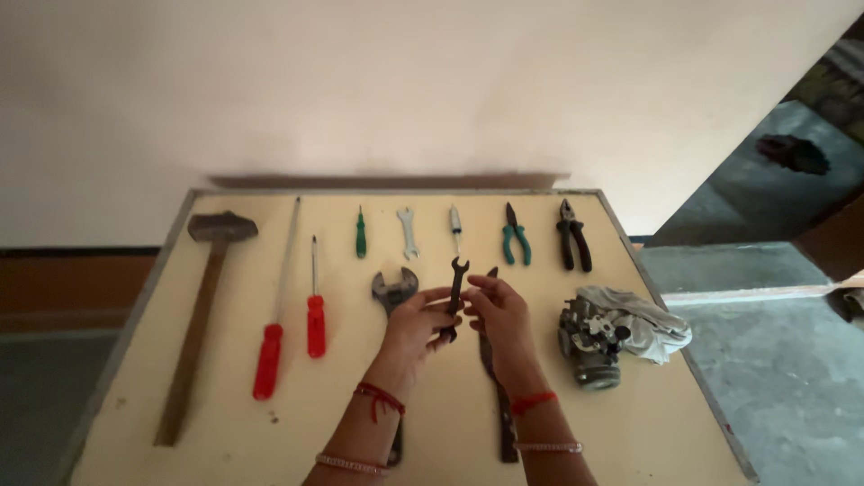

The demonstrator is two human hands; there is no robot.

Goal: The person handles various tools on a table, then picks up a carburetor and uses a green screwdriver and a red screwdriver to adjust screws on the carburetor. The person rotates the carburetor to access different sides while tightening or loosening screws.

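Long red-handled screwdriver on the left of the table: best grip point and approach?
Grip the long red-handled screwdriver by its red handle, the thick end nearest the person, coming from above. Its thin shaft runs away toward the wall, and there is open tabletop between the hammer and the shorter red screwdriver for fingers on either side.

My left hand (416, 317) and my right hand (498, 309) are up together, fingers pinched, over the middle of the desk (432, 423).
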